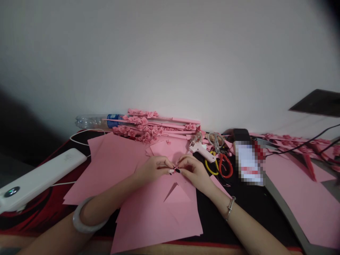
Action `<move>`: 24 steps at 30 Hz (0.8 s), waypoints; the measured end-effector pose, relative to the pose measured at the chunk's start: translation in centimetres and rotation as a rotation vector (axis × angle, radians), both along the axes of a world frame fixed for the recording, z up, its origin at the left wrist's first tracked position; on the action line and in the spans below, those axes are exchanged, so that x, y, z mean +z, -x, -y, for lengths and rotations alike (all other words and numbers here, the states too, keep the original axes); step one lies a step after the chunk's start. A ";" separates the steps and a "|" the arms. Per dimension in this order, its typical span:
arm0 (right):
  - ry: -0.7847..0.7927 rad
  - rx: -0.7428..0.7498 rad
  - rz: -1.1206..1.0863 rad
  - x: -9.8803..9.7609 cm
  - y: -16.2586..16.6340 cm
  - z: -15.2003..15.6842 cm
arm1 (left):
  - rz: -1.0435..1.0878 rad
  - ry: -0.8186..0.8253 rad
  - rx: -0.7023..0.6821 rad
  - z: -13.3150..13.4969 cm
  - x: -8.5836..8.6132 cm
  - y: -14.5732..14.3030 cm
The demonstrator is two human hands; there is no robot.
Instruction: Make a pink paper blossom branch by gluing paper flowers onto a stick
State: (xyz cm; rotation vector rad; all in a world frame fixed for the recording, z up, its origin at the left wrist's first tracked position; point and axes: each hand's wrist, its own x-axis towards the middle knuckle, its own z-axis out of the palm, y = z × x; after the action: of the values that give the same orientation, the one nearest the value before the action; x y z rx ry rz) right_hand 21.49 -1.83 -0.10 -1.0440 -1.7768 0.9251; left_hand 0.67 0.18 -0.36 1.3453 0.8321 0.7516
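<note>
My left hand (154, 170) and my right hand (196, 171) meet over the pink sheets (159, 226), fingertips pinched together. Between them is a small piece of pink paper (175, 169), mostly covered by the fingers, so its exact shape is hard to make out. Just below, a folded pink paper triangle (178, 194) lies on the sheets. Beyond the hands, a tiny pink paper flower (168, 142) rests on more pink paper. A pale pink glue gun (203, 151) lies to the right of my right hand.
Pink paper flower stems (148, 129) are piled along the wall beside a plastic bottle (92, 121). Red-handled pliers (226, 166), yellow handles (211, 166) and a phone (249, 164) lie at right. A long white device (45, 177) stands at left. Cables cross the right side.
</note>
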 end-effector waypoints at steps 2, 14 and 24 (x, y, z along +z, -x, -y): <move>0.003 0.001 0.002 0.0 0.0 0.0 | -0.003 -0.003 0.004 0.0 0.0 0.0; 0.000 0.013 -0.005 -0.2 0.0 0.0 | -0.004 0.022 0.003 0.0 0.1 0.1; -0.013 0.003 0.015 -0.2 0.0 -0.1 | -0.001 -0.019 -0.001 -0.1 -0.2 0.1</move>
State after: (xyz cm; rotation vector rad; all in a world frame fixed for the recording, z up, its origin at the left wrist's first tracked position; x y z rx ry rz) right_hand 21.47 -1.78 -0.30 -1.0426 -1.7952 0.9084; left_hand 0.62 0.28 -0.61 1.3625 0.8266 0.7598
